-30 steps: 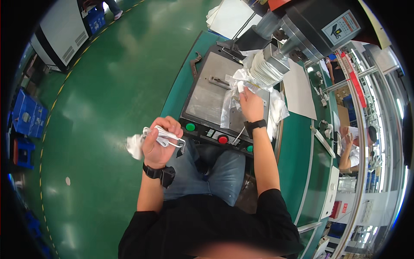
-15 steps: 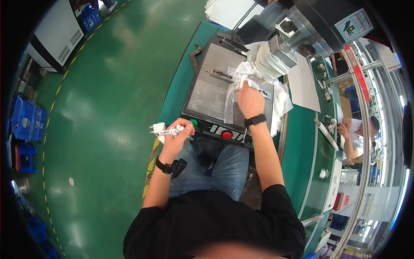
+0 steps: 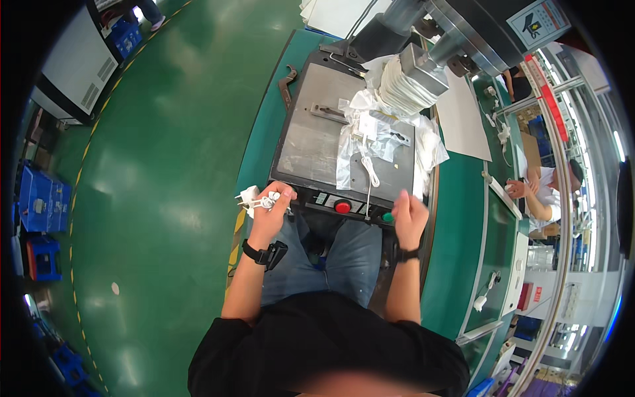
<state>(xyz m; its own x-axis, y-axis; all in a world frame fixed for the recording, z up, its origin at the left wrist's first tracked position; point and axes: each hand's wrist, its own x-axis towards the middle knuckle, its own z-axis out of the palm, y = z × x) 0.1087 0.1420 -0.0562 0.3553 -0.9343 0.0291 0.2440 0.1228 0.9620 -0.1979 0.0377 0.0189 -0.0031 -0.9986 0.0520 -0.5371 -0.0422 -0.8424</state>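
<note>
My left hand [image 3: 270, 215] is closed round a white plug adapter [image 3: 249, 196] with its bundled white cable, at the front left corner of the press's base [image 3: 311, 155]. The adapter's two pins point left. My right hand [image 3: 410, 218] is just right of the green button [image 3: 388, 217] on the front panel, fingers curled, with nothing seen in it. Between the hands is a red button [image 3: 342, 206]. Another white adapter [image 3: 366, 124] lies on clear plastic under the press head [image 3: 423, 69], its white cable [image 3: 370, 173] trailing to the front edge.
A hook-shaped wrench [image 3: 287, 86] lies left of the base on the green bench. At right, plug adapters with cables [image 3: 486, 294] rest on a green conveyor [image 3: 483, 314]. Beyond it a co-worker's hands [image 3: 519, 188] hold something small and white. Blue crates [image 3: 43, 198] stand at far left.
My right hand has left the adapter under the press head and come back toward me, beside the right green button. My left hand stays closed on its adapter at the left corner.
</note>
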